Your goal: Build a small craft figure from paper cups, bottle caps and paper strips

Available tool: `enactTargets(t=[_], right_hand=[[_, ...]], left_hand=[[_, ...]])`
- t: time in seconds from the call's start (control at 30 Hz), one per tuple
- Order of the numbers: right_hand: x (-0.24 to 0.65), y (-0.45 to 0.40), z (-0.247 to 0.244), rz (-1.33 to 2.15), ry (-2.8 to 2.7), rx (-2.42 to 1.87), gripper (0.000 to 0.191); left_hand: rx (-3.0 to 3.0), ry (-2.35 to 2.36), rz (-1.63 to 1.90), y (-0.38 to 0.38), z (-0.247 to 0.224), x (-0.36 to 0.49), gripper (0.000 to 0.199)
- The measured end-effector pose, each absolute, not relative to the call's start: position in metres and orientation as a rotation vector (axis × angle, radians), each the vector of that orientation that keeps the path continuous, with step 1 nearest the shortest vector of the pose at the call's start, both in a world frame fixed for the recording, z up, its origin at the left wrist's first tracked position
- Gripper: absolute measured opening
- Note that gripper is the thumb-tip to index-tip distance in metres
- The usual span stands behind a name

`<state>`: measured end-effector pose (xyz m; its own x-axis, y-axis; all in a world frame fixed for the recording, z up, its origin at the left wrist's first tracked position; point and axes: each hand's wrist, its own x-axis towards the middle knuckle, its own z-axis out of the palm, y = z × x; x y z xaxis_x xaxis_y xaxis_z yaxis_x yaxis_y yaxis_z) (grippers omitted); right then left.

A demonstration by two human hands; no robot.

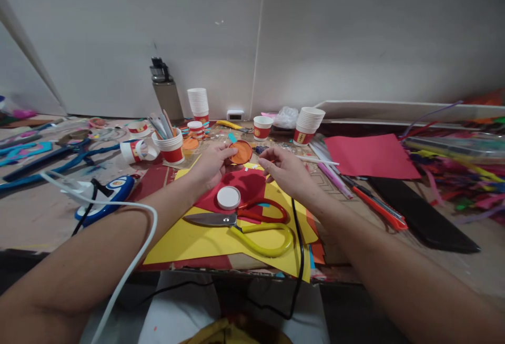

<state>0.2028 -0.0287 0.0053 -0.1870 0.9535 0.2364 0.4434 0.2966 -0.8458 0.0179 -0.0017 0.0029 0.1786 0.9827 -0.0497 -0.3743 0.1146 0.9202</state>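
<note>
Left hand (215, 165) is gripping the orange disc (241, 152) by its left edge, thumb on the near face, fingers behind. Disc is up in front of the wearer, above the far end of the red paper (252, 176); its orange face with red rim points back at the camera, tilted a bit upward. Outline is round, so can't call a long axis. Right hand (282, 168) is just right of it, apart, fingers curled in toward the thumb and aimed left at the disc; can't tell if anything's pinched there. White round lid (228, 198) lies flat on the red paper, below the disc. Scissors (232, 220) just nearer: long axis left-right, blades pointing left, handles right, over yellow paper (185, 244).
</note>
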Motion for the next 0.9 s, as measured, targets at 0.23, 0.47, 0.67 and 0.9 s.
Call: enactTargets(t=[0.23,0.47,0.67,0.9], right_hand=[[0.203,-0.028,0.004,0.737,-1.817,-1.297,0.015],[0.206,-0.027,0.003,0.680,-1.841,-1.333,0.015],[0.205,-0.031,0.005,0.617,-1.876,-1.348,0.016],[0.223,-0.026,0.025,0.257,-1.805,-1.411,0.014]], left_hand=[[1.000,0.881,1.225,0.001,-0.001,0.014,0.006],[1.038,0.875,1.203,0.002,-0.002,0.013,0.006],[0.964,0.870,1.210,0.000,0.001,0.014,0.003],[0.874,0.869,1.254,0.006,0.003,0.009,0.005]])
